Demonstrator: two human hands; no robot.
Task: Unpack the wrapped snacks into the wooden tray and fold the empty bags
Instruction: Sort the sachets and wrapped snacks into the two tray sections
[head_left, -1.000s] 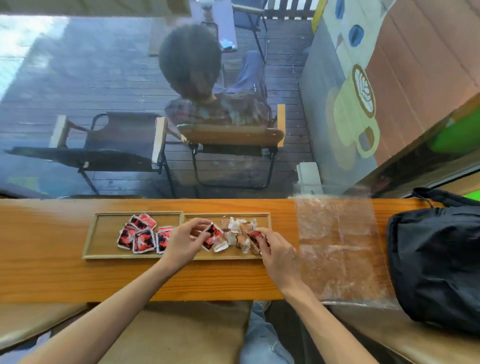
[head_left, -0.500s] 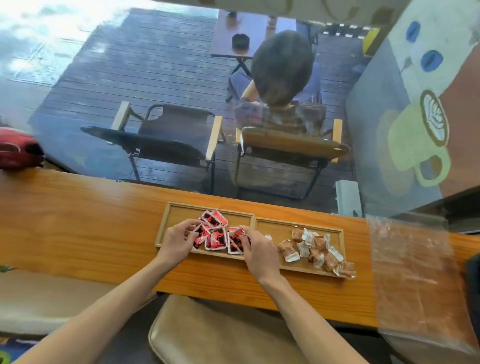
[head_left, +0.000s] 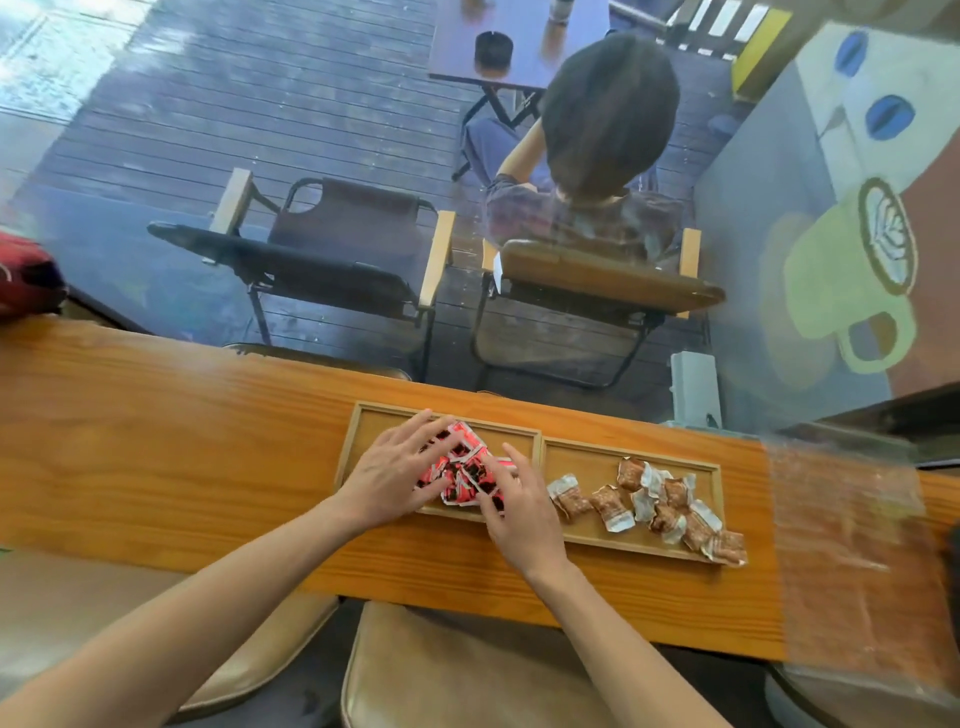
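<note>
Wooden counter (head_left: 156, 441) bearing an empty clear bag (head_left: 852, 545) flat at its right end and the wooden tray (head_left: 540, 448) along its far edge. Brown-wrapped snacks (head_left: 649, 501) fill the tray's right compartment; left hand (head_left: 387, 475) and right hand (head_left: 522, 512), fingers spread and gripping nothing, press the red-wrapped snacks (head_left: 465, 475) together in the left compartment, apparently to gather them

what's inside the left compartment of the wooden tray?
A pile of red wrapped snacks in the wooden tray's left compartment. The left hand and right hand lie over the pile's sides, so anything beneath them is hidden.
</note>
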